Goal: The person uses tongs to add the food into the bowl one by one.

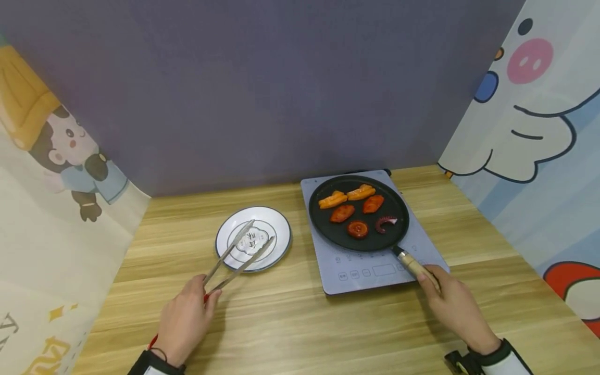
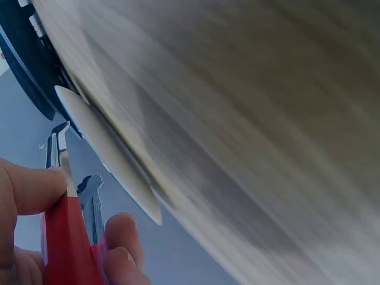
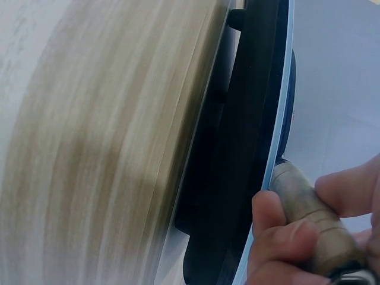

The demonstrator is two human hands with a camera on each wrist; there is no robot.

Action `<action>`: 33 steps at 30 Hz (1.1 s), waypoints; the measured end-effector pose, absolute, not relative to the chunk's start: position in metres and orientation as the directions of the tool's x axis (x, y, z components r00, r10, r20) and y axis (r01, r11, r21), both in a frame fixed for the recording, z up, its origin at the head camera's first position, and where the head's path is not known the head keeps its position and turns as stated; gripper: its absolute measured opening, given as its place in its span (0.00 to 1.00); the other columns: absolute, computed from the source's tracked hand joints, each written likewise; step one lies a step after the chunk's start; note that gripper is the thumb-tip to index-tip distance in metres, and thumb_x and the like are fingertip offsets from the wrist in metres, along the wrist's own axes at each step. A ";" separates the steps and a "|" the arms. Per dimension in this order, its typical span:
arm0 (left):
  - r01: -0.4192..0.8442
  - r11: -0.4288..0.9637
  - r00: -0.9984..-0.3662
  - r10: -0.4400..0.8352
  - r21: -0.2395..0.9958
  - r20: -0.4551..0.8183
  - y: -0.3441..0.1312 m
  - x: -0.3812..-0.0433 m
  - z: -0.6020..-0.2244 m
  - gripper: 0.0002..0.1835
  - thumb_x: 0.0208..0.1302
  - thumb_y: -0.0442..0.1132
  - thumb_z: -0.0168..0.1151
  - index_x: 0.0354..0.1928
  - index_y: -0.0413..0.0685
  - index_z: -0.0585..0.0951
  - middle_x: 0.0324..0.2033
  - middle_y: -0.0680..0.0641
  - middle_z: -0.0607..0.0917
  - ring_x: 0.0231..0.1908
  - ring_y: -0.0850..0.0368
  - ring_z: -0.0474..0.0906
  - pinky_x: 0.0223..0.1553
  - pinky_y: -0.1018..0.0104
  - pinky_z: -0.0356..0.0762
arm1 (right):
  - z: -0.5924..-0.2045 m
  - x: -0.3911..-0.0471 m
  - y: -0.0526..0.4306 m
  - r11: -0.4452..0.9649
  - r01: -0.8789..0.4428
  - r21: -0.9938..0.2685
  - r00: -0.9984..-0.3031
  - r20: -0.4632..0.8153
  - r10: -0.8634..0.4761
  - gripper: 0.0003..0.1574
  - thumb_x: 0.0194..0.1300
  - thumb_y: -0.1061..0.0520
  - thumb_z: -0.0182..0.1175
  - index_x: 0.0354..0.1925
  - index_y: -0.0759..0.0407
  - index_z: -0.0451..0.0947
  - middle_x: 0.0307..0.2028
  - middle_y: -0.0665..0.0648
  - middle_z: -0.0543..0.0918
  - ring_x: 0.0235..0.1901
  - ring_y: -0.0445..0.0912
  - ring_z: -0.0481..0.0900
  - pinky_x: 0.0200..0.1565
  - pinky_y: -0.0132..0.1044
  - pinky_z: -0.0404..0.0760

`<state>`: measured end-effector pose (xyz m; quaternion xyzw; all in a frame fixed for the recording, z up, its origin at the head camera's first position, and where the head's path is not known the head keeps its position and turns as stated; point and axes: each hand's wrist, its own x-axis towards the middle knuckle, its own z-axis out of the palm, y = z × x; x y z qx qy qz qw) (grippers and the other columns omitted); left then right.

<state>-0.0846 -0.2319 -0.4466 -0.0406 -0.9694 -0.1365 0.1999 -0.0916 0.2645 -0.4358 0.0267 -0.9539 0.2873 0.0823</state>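
Observation:
My left hand (image 1: 187, 317) holds metal tongs (image 1: 229, 253) by their red handle (image 2: 70, 246), thumb on one side and fingers on the other. The tongs' arms stand apart over a white plate (image 1: 277, 223) with a blue rim and a printed centre; nothing is between the tips. My right hand (image 1: 457, 304) grips the wooden handle (image 3: 312, 214) of a black frying pan (image 1: 325, 232). In the pan lie two orange pieces (image 1: 333, 200), two reddish wing-like pieces (image 1: 342, 213), a round brown piece (image 1: 358, 229) and a curled octopus tentacle (image 1: 386, 224).
The pan sits on a pale induction cooktop (image 1: 334, 271) with touch controls, right of the plate. Under everything is a wood-grain table (image 1: 281, 323). A grey panel (image 1: 244, 94) rises behind, and cartoon-printed walls (image 1: 558, 151) flank both sides.

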 end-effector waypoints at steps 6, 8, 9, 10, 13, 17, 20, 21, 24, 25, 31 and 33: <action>0.104 0.964 -0.929 0.008 0.243 0.369 -0.243 -0.084 -0.449 0.24 0.52 0.48 0.64 0.43 0.37 0.71 0.24 0.45 0.74 0.14 0.53 0.66 0.10 0.58 0.59 | -0.435 -0.092 0.264 0.833 -0.094 -0.546 -0.987 0.159 -0.008 0.22 0.68 0.46 0.44 0.49 0.62 0.68 0.18 0.54 0.66 0.16 0.45 0.62 0.17 0.39 0.61; 0.096 0.966 -0.936 0.005 0.241 0.353 -0.246 -0.085 -0.448 0.24 0.53 0.48 0.63 0.44 0.36 0.71 0.24 0.45 0.74 0.14 0.54 0.65 0.10 0.59 0.59 | -0.434 -0.092 0.265 0.832 -0.091 -0.547 -0.989 0.150 -0.009 0.22 0.68 0.46 0.44 0.49 0.62 0.67 0.18 0.54 0.66 0.16 0.45 0.62 0.18 0.39 0.62; 0.092 0.966 -0.938 0.004 0.240 0.346 -0.248 -0.085 -0.448 0.24 0.53 0.48 0.63 0.44 0.36 0.71 0.24 0.44 0.74 0.15 0.53 0.65 0.10 0.59 0.59 | -0.434 -0.092 0.265 0.832 -0.089 -0.547 -0.989 0.148 -0.009 0.23 0.68 0.46 0.44 0.49 0.62 0.67 0.18 0.54 0.66 0.17 0.45 0.63 0.18 0.39 0.62; 0.092 0.967 -0.940 0.005 0.239 0.342 -0.249 -0.085 -0.448 0.25 0.53 0.48 0.63 0.44 0.35 0.71 0.24 0.44 0.75 0.15 0.53 0.65 0.10 0.59 0.60 | -0.434 -0.092 0.265 0.832 -0.088 -0.547 -0.989 0.145 -0.009 0.23 0.68 0.46 0.44 0.49 0.62 0.67 0.18 0.54 0.67 0.17 0.45 0.63 0.19 0.39 0.62; 0.087 0.969 -0.946 0.007 0.233 0.323 -0.252 -0.086 -0.447 0.25 0.53 0.48 0.63 0.44 0.34 0.70 0.26 0.42 0.76 0.16 0.53 0.67 0.10 0.58 0.61 | -0.434 -0.093 0.265 0.831 -0.084 -0.549 -0.990 0.140 -0.008 0.23 0.68 0.46 0.44 0.50 0.62 0.67 0.18 0.54 0.67 0.16 0.45 0.63 0.18 0.39 0.62; 0.084 0.968 -0.954 0.010 0.236 0.300 -0.255 -0.086 -0.447 0.26 0.54 0.47 0.63 0.45 0.33 0.70 0.28 0.40 0.77 0.17 0.52 0.69 0.12 0.55 0.65 | -0.434 -0.092 0.265 0.828 -0.078 -0.555 -0.991 0.131 -0.006 0.24 0.68 0.46 0.44 0.51 0.62 0.67 0.18 0.54 0.67 0.15 0.45 0.63 0.17 0.39 0.62; 0.085 0.967 -0.957 0.012 0.240 0.290 -0.259 -0.087 -0.447 0.26 0.54 0.47 0.63 0.45 0.33 0.70 0.29 0.39 0.78 0.17 0.51 0.69 0.12 0.54 0.66 | -0.434 -0.092 0.265 0.827 -0.074 -0.558 -0.992 0.124 -0.005 0.24 0.68 0.45 0.44 0.51 0.63 0.67 0.18 0.54 0.67 0.15 0.45 0.62 0.16 0.39 0.62; 0.086 0.967 -0.958 0.014 0.241 0.287 -0.260 -0.087 -0.447 0.25 0.54 0.47 0.62 0.46 0.33 0.70 0.29 0.38 0.78 0.18 0.51 0.70 0.13 0.54 0.66 | -0.434 -0.092 0.265 0.827 -0.073 -0.558 -0.992 0.123 -0.005 0.25 0.68 0.45 0.43 0.51 0.63 0.67 0.18 0.54 0.67 0.15 0.45 0.63 0.17 0.39 0.63; 0.089 0.966 -0.960 0.018 0.245 0.279 -0.264 -0.087 -0.446 0.25 0.54 0.46 0.62 0.45 0.33 0.70 0.29 0.39 0.78 0.18 0.51 0.70 0.13 0.54 0.66 | -0.433 -0.092 0.265 0.826 -0.072 -0.558 -0.993 0.120 -0.006 0.25 0.68 0.45 0.43 0.51 0.63 0.66 0.18 0.54 0.67 0.15 0.45 0.63 0.17 0.39 0.63; 0.090 0.965 -0.962 0.020 0.246 0.273 -0.266 -0.087 -0.445 0.24 0.54 0.46 0.62 0.45 0.33 0.70 0.28 0.39 0.77 0.18 0.51 0.70 0.13 0.54 0.66 | -0.433 -0.092 0.265 0.826 -0.073 -0.559 -0.993 0.121 -0.006 0.25 0.68 0.45 0.43 0.51 0.63 0.66 0.18 0.54 0.67 0.15 0.45 0.63 0.17 0.39 0.63; 0.091 0.963 -0.976 0.036 0.253 0.215 -0.275 -0.089 -0.443 0.24 0.55 0.47 0.61 0.44 0.33 0.69 0.22 0.45 0.73 0.17 0.53 0.66 0.13 0.57 0.63 | -0.433 -0.091 0.264 0.830 -0.084 -0.552 -0.990 0.144 -0.005 0.23 0.68 0.46 0.44 0.50 0.63 0.67 0.17 0.54 0.67 0.15 0.44 0.62 0.17 0.39 0.62; 0.088 0.963 -0.981 0.040 0.254 0.188 -0.277 -0.090 -0.442 0.25 0.56 0.47 0.61 0.45 0.33 0.68 0.22 0.45 0.73 0.17 0.53 0.66 0.13 0.57 0.63 | -0.433 -0.091 0.264 0.831 -0.085 -0.549 -0.989 0.145 -0.005 0.23 0.68 0.46 0.44 0.50 0.63 0.67 0.17 0.53 0.66 0.15 0.44 0.62 0.17 0.39 0.62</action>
